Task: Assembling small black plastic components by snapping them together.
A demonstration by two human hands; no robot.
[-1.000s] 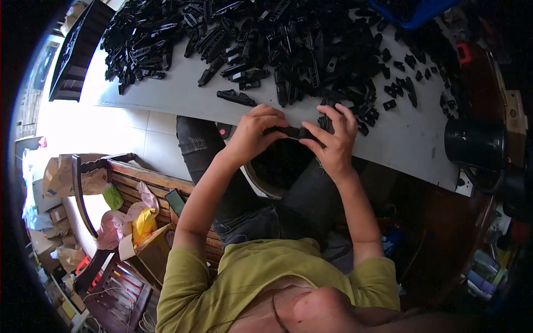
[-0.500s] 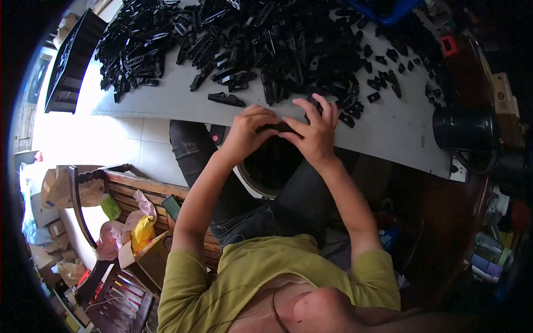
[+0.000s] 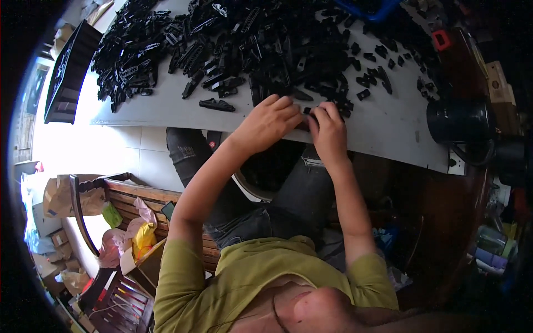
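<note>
Together, the left hand (image 3: 268, 123) and the right hand (image 3: 328, 132) meet at the near edge of a grey table (image 3: 383, 125), fingers curled and pinched on a small black plastic part (image 3: 307, 113) held between them; only a sliver of it shows past the fingertips, so its exact shape cannot be told. Just beyond the grip lies a broad heap of black plastic parts (image 3: 250, 44), its nearest pieces touching or almost touching the knuckles. To the left of the grip, a single elongated black piece (image 3: 217, 105) lies apart from the heap on bare tabletop. Farther left, off the table's end, a black slatted crate (image 3: 69, 72) stands tilted. To the right of the grip, a scatter of small black clips (image 3: 377, 69) thins out toward a black cylindrical pot (image 3: 459, 121) standing near the table's right corner, well apart from the hands. Beyond that, a small red piece (image 3: 442, 40) sits at the far right, and a blue tray edge (image 3: 371, 12) shows beyond the heap. Below the grip, toward the person, a wooden bench (image 3: 139, 200) carries a yellow bag (image 3: 145, 236), a pink bag (image 3: 114, 247) and a small green packet (image 3: 112, 214), with brown cardboard boxes (image 3: 58, 197) further left; any labels are too small to read.
</note>
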